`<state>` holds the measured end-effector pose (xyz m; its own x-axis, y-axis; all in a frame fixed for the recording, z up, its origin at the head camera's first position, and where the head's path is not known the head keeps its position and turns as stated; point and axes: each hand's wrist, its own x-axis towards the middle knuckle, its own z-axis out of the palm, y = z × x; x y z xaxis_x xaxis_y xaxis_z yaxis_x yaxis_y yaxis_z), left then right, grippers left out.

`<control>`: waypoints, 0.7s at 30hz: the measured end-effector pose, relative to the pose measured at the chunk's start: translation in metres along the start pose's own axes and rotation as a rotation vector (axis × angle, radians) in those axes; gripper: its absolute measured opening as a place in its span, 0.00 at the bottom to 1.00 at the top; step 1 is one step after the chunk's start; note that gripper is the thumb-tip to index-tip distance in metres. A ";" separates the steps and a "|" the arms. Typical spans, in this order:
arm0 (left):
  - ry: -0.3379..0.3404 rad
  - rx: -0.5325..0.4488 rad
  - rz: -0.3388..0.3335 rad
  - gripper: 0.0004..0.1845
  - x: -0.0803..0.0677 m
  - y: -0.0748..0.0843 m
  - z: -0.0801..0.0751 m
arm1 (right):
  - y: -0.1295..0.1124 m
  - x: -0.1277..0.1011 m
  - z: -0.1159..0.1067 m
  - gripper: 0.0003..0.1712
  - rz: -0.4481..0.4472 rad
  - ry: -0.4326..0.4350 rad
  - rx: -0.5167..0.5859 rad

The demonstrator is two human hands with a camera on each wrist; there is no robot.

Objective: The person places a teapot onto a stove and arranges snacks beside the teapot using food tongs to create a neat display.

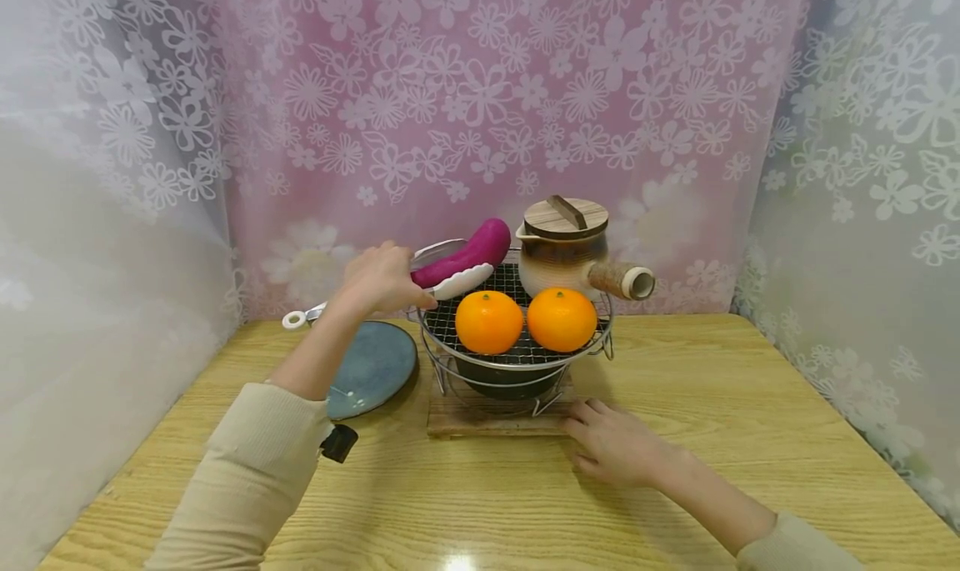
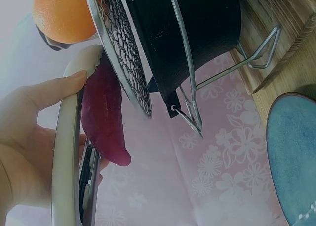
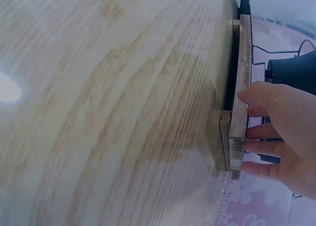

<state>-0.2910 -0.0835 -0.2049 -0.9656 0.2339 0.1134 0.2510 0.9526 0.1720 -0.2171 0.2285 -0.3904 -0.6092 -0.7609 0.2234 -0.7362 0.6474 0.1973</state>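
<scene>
My left hand [image 1: 382, 277] grips white-tipped tongs [image 1: 450, 281] that clamp a purple sweet potato [image 1: 467, 254] at the left rear edge of a round wire grill [image 1: 517, 350]. In the left wrist view the tongs [image 2: 66, 157] squeeze the purple sweet potato [image 2: 103, 114] beside the grill mesh [image 2: 126, 63]. Two oranges [image 1: 488, 322] [image 1: 562, 319] sit on the grill's front, and a brown clay pot [image 1: 564, 250] with a wooden lid stands behind them. My right hand [image 1: 615, 442] lies on the table, its fingers [image 3: 261, 100] touching the wooden board [image 3: 239, 97] under the stove.
A blue-grey plate [image 1: 371, 369] lies on the wooden table [image 1: 675, 504] left of the stove. The black stove bowl [image 2: 197, 33] hangs in a wire stand below the mesh. Flowered curtains close in the back and both sides.
</scene>
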 end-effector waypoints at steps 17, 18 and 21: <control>-0.018 -0.002 0.015 0.24 0.009 0.009 0.007 | 0.002 0.000 0.002 0.18 -0.014 0.027 -0.011; -0.019 -0.004 0.015 0.24 0.009 0.009 0.007 | 0.002 0.000 0.003 0.18 -0.017 0.029 -0.012; -0.019 -0.014 0.018 0.24 0.010 0.010 0.009 | 0.002 -0.001 0.003 0.17 -0.023 0.038 -0.013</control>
<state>-0.2988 -0.0695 -0.2106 -0.9619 0.2552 0.0978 0.2695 0.9454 0.1835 -0.2195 0.2303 -0.3933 -0.5807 -0.7733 0.2547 -0.7456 0.6307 0.2151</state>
